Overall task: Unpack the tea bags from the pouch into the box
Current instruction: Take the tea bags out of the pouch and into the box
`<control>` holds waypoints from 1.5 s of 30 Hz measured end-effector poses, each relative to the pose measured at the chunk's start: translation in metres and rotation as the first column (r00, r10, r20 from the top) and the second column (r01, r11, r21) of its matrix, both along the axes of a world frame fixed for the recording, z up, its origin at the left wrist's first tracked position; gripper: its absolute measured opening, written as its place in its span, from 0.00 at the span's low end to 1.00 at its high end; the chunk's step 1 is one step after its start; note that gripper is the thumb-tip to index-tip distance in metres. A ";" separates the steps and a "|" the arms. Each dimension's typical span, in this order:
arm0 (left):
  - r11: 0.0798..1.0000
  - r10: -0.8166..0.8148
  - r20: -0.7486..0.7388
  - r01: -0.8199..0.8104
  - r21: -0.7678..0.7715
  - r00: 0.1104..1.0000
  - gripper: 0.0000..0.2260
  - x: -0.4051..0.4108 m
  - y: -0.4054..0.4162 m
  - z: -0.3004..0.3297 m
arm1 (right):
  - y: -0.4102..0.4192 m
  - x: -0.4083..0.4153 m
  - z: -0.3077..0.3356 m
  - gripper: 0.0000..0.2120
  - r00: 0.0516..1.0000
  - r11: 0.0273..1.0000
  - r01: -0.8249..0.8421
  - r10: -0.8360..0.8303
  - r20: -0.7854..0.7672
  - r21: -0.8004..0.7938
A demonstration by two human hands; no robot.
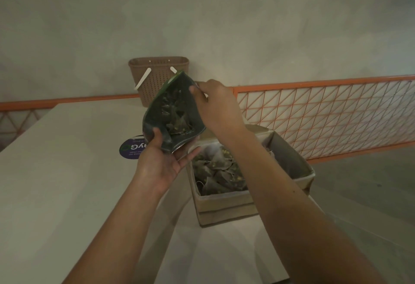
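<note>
We gripped pouch point(173, 113): left hand point(164, 160) at bottom, right hand point(213, 101) pinching top; box point(224, 207) on pale table point(67, 171), brown basket point(157, 77) by grey wall point(224, 14)

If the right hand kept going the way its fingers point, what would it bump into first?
The right hand already pinches the top edge of the pouch, fingers pointing left and away. Past the pouch, it would probably meet the brown basket by the wall, though depth is hard to judge.

Dark green pouch point(173, 113); beige box point(226, 207); brown perforated basket point(157, 79) with white handles; orange lattice railing point(325, 117); purple round sticker point(131, 150).
</note>
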State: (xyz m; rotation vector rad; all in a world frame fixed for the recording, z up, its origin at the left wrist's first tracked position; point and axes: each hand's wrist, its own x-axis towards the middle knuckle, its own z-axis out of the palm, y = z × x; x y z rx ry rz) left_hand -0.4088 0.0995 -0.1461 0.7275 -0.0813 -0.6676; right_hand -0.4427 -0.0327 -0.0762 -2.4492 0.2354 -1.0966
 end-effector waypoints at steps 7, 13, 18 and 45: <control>0.981 0.083 0.048 -0.090 0.170 0.995 0.11 -0.005 -0.004 0.015 | 0.017 0.008 -0.002 0.15 0.894 0.977 0.106 -0.011 0.448 -0.188; 0.964 0.094 0.118 -0.120 0.239 0.989 0.09 -0.002 -0.008 0.025 | 0.012 0.007 0.001 0.16 0.845 0.981 0.053 0.057 0.532 -0.188; 0.961 0.173 0.214 -0.212 0.175 0.961 0.10 0.001 -0.005 0.030 | 0.016 -0.003 0.009 0.17 0.792 0.965 -0.002 0.161 0.589 -0.261; 0.992 0.069 -0.009 -0.070 -0.108 0.998 0.13 0.004 -0.007 0.031 | 0.012 -0.010 -0.008 0.18 0.852 0.976 -0.201 0.218 0.476 -0.086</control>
